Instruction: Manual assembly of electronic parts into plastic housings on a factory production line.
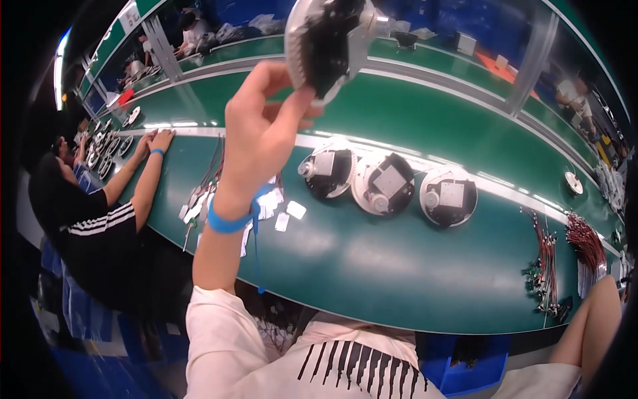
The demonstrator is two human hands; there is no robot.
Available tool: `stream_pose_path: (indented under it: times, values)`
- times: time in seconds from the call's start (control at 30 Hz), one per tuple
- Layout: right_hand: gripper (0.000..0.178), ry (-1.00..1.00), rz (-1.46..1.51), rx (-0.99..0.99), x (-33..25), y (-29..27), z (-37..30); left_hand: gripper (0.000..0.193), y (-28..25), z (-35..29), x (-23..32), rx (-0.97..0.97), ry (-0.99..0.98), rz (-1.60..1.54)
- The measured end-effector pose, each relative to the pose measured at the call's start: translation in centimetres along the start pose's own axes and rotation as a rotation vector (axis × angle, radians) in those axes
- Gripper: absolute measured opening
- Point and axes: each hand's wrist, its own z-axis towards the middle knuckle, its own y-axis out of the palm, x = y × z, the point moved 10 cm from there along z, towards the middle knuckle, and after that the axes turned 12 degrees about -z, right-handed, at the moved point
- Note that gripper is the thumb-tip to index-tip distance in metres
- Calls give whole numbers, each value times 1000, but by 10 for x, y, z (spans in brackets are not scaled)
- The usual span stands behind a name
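White-edged disc (329,50) in left hand (266,126); roomy tabletop (359,279).

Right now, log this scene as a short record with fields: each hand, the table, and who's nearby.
Left hand: raised, holding a round black-and-white unit
Right hand: not visible; only the right arm shows
Green table: three similar units in a row
Left of units: small white pieces
Right end: red wire bundles
Nearby: co-worker's hands, left
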Motion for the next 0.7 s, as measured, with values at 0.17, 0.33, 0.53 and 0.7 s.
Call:
stream_pose_path:
  times: [0.17,0.33,0.53,0.7]
  values:
    - [39,54,82,-55,-21,11,-18,15,-6,-87,-39,-10,-302,-330]
    - [40,149,95,-73,-35,7,-47,35,20,-197,-88,-49,-633,-703]
    - [33,355,506,-314,18,105,-117,34,69,-247,-109,-170,-762,-849]
    - [27,381,274,-83,54,77,-142,32,91,-278,-131,-45,-837,-998]
